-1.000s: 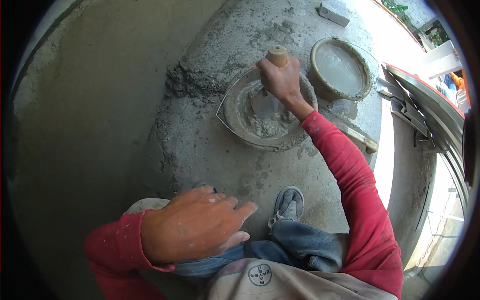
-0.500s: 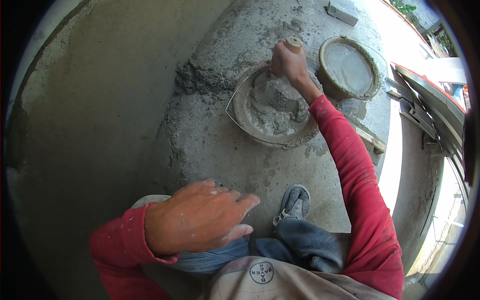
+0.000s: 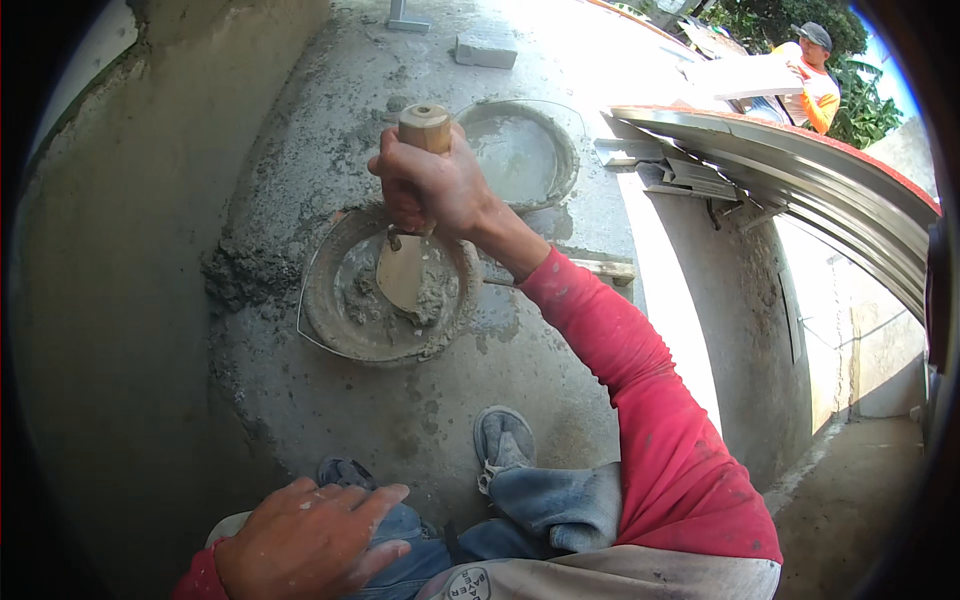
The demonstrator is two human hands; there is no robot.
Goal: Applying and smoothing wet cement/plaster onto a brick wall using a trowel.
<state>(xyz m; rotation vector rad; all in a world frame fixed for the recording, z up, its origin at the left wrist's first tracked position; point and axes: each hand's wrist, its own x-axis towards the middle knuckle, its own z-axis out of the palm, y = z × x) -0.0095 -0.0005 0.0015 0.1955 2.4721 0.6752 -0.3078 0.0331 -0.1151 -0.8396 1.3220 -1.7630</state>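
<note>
Pale wood and flat metal form a trowel [image 3: 402, 272], tilted inside a round, mortar-crusted bucket [image 3: 318, 290], its blade against lumpy wet mortar [image 3: 435, 290]; how deep the tip sits is hard to make out. Clamped around the wooden handle, the fingers of the right hand [image 3: 430, 185] hide its lower part. Nearer the wearer than the bucket, the left hand [image 3: 310, 540] hangs over blue jeans [image 3: 550, 500], thumb apart from loosely bent fingers. Beyond the bucket, rightward, a second bucket [image 3: 571, 160] of cloudy liquid is partly covered by the right hand.
</note>
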